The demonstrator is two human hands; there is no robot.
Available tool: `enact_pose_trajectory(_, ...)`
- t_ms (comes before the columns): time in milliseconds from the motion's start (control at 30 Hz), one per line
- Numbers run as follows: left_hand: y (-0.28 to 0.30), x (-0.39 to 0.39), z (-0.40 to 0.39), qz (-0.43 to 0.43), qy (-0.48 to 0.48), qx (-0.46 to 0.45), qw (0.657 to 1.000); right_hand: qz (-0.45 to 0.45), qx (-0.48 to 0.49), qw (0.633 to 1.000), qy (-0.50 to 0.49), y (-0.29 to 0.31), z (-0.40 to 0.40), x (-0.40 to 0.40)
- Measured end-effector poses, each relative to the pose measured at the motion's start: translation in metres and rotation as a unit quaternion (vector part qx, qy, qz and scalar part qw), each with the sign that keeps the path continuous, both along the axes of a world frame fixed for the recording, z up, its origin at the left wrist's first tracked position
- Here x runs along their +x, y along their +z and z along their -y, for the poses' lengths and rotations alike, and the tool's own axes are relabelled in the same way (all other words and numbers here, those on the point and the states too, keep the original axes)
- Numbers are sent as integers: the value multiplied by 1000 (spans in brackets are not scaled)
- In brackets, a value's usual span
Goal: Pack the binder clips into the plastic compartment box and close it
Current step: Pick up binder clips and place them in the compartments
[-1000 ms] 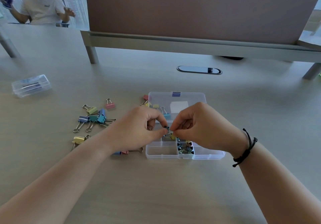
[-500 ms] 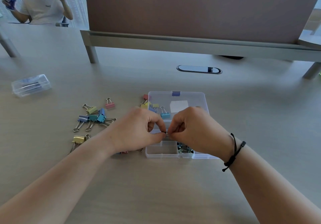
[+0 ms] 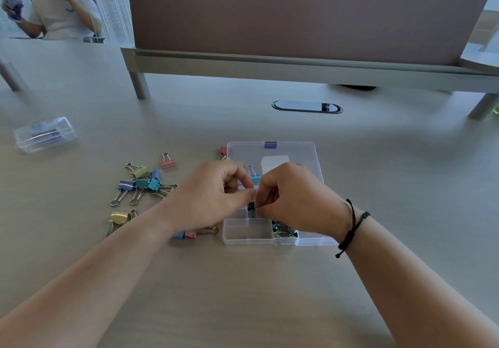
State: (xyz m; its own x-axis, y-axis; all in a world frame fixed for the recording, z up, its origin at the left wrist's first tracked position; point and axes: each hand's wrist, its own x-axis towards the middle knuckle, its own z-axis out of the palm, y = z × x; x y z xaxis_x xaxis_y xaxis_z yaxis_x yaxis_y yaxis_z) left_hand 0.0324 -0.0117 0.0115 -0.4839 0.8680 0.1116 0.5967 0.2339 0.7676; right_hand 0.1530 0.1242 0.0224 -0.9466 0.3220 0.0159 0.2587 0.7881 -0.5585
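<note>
A clear plastic compartment box (image 3: 247, 237) lies open on the table, its lid (image 3: 272, 153) folded back. My left hand (image 3: 213, 199) and my right hand (image 3: 294, 199) meet over the box, and both pinch one small blue binder clip (image 3: 251, 208) above a middle compartment. Several small clips (image 3: 283, 231) fill a front compartment under my right wrist. A light blue clip (image 3: 254, 177) lies behind my fingers. Loose coloured clips (image 3: 143, 183) lie scattered left of the box, a yellow one (image 3: 118, 217) nearest me, and a blue and pink pair (image 3: 186, 234) sits under my left wrist.
A second small clear box (image 3: 44, 134) sits at the far left. A pink clip (image 3: 223, 150) lies by the lid's left edge. A desk divider (image 3: 297, 15) on metal legs and a cable port (image 3: 306, 106) stand behind. Another person (image 3: 59, 7) sits at the far left corner.
My hands stayed joined over the box and drew slightly toward me, working the small clip between the fingertips. The person in the background raised a hand to the face.
</note>
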Motion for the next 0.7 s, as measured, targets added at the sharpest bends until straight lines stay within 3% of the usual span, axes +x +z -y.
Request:
enact_pose_trajectory(67, 4, -3, -1, 128, 26, 34, 991, -11, -38, 999, -5, 2, -3, 3)
enact_pose_trajectory(133, 6, -5, -3, 269, 24, 66, 961, -57, -68, 996, -24, 4, -5, 5)
enact_pose_trajectory(167, 6, -6, -3, 295, 18, 79, 952, -90, -79, 992, -37, 4, -6, 6)
enact_pose_trajectory(300, 3, -3, -3, 255, -1, 83, 963, -177, -157, 970, -60, 7, 1, 5)
enact_pose_trajectory(467, 2, 2, -1, 159, -37, 83, 983, -136, -166, 976, -44, 1, 7, 3)
enact_pose_trajectory(700, 5, 6, 1, 173, -64, 66, 981, -131, -132, 981, -53, 4, 8, 5)
